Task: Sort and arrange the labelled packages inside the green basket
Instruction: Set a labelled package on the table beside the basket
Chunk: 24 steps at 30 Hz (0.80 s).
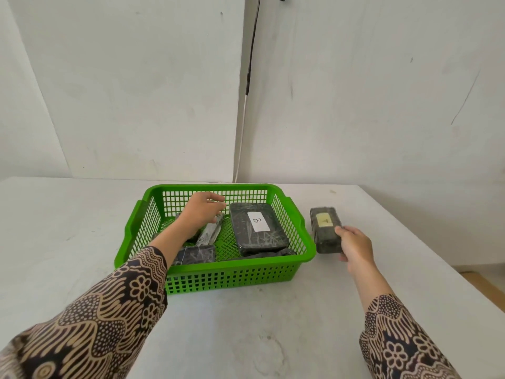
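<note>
A green plastic basket sits on the white table. Inside on the right lies a flat black package with a white label marked B. On the left side lie a slim wrapped package and a small dark square package. My left hand reaches into the basket, fingers curled over the slim package; whether it grips is unclear. Outside, right of the basket, a dark block package with a yellowish label rests on the table. My right hand holds its near end.
The white table extends around the basket, with its right edge near the far right. A white wall stands close behind, with a thin black-and-white cable hanging down to the table.
</note>
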Motion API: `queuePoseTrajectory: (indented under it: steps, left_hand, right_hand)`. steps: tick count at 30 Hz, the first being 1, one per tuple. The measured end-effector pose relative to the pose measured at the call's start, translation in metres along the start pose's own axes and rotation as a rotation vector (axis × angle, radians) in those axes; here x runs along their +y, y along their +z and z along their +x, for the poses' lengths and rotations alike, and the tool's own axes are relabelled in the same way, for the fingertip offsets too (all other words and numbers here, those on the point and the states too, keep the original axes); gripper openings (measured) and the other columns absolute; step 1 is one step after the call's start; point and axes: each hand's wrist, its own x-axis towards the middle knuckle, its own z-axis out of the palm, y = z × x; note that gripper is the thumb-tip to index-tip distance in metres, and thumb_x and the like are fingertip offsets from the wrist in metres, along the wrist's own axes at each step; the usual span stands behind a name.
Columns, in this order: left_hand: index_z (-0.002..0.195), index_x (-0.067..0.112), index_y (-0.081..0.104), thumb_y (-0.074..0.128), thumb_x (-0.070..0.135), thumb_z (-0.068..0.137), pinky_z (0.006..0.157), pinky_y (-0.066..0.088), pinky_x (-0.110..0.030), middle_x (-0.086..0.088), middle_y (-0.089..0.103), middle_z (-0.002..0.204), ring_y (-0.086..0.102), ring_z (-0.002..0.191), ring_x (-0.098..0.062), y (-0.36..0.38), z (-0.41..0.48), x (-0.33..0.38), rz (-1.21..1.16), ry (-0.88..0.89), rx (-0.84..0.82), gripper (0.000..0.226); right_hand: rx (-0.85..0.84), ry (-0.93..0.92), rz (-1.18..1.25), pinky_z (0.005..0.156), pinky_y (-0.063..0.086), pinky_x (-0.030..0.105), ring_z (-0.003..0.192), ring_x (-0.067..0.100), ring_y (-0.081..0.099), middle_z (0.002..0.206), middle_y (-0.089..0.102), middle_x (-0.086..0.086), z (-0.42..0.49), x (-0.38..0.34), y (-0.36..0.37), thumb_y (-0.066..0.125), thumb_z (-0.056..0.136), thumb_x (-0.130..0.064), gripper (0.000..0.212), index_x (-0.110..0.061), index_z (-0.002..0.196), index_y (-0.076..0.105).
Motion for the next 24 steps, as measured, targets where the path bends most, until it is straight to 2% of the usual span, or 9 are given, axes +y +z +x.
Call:
queuePoseTrajectory:
  steps: [6,10,12,14,16,19,22,23,24]
  left_hand:
    - [0.103,0.010,0.064,0.059,0.013,0.088,0.064,0.052,-0.025,-0.011,0.061,0.092,0.057,0.082,-0.021,-0.003,-0.001,-0.006,0.057,-0.020,-0.021,0.016]
    - [0.104,0.008,0.065,0.060,0.014,0.088,0.072,0.054,-0.030,-0.010,0.064,0.094,0.060,0.085,-0.022,-0.003,0.000,-0.008,0.102,-0.020,-0.052,0.018]
    - [0.100,0.007,0.067,0.061,0.018,0.088,0.072,0.054,-0.029,-0.009,0.067,0.092,0.062,0.082,-0.019,-0.004,0.000,-0.008,0.182,-0.009,-0.130,0.018]
    - [0.097,0.008,0.068,0.059,0.028,0.088,0.070,0.053,-0.025,-0.004,0.069,0.093,0.062,0.079,-0.014,-0.005,-0.002,-0.006,0.348,-0.006,-0.301,0.023]
    - [0.103,0.010,0.067,0.055,0.038,0.089,0.075,0.054,-0.027,0.001,0.068,0.097,0.064,0.085,-0.014,-0.004,-0.005,-0.002,0.538,-0.035,-0.499,0.033]
    - [0.117,0.016,0.063,0.049,0.051,0.089,0.091,0.047,-0.035,0.002,0.069,0.114,0.061,0.096,-0.019,0.001,-0.009,0.005,0.822,-0.081,-0.743,0.046]
    - [0.121,0.017,0.062,0.045,0.060,0.086,0.075,0.039,-0.026,-0.002,0.068,0.113,0.048,0.089,-0.020,0.006,-0.015,0.009,0.953,-0.096,-0.869,0.057]
    - [0.122,0.015,0.060,0.044,0.060,0.086,0.075,0.039,-0.026,-0.006,0.066,0.115,0.049,0.090,-0.022,0.008,-0.017,0.009,0.972,-0.089,-0.890,0.060]
    - [0.125,0.014,0.058,0.043,0.059,0.087,0.084,0.041,-0.030,-0.008,0.063,0.120,0.053,0.095,-0.023,0.009,-0.020,0.009,0.989,-0.071,-0.905,0.060]
  right_hand:
    - [0.031,0.006,-0.159,0.078,0.055,0.046,0.102,0.030,0.056,0.124,0.060,0.013,0.003,0.020,0.002,0.056,0.089,-0.025,0.035,-0.015,0.123,0.058]
    - [0.034,-0.039,-0.452,0.102,0.039,0.046,0.119,0.037,0.048,0.133,0.054,0.016,0.000,0.013,0.002,0.047,0.093,-0.033,0.045,-0.011,0.133,0.049]
    - [0.038,-0.030,-0.553,0.104,0.033,0.045,0.126,0.040,0.040,0.139,0.046,0.021,-0.007,0.002,0.001,0.044,0.094,-0.038,0.053,-0.010,0.139,0.040]
    - [0.112,-0.112,-0.632,0.104,0.029,0.046,0.127,0.043,0.034,0.138,0.042,0.027,-0.017,-0.015,0.003,0.045,0.093,-0.038,0.054,-0.012,0.140,0.040]
    - [0.147,-0.320,-0.567,0.101,0.029,0.040,0.123,0.042,0.037,0.132,0.046,0.028,-0.031,-0.034,0.009,0.049,0.092,-0.030,0.046,-0.011,0.133,0.049]
    - [-0.016,-0.605,-0.336,0.091,0.037,0.029,0.109,0.028,0.054,0.120,0.057,0.016,-0.056,-0.055,0.025,0.058,0.088,-0.018,0.031,-0.013,0.118,0.061]
    - [-0.254,-0.678,-0.358,0.065,0.043,0.008,0.078,0.011,0.063,0.107,0.067,0.001,-0.073,-0.063,0.042,0.060,0.088,-0.020,0.024,-0.019,0.112,0.065]
    - [-0.333,-0.669,-0.422,0.056,0.042,0.005,0.072,0.013,0.066,0.104,0.068,-0.002,-0.075,-0.064,0.047,0.059,0.089,-0.021,0.025,-0.020,0.113,0.065]
    - [-0.404,-0.646,-0.488,0.050,0.042,0.006,0.069,0.018,0.068,0.103,0.069,-0.004,-0.076,-0.062,0.052,0.059,0.090,-0.023,0.025,-0.022,0.115,0.064]
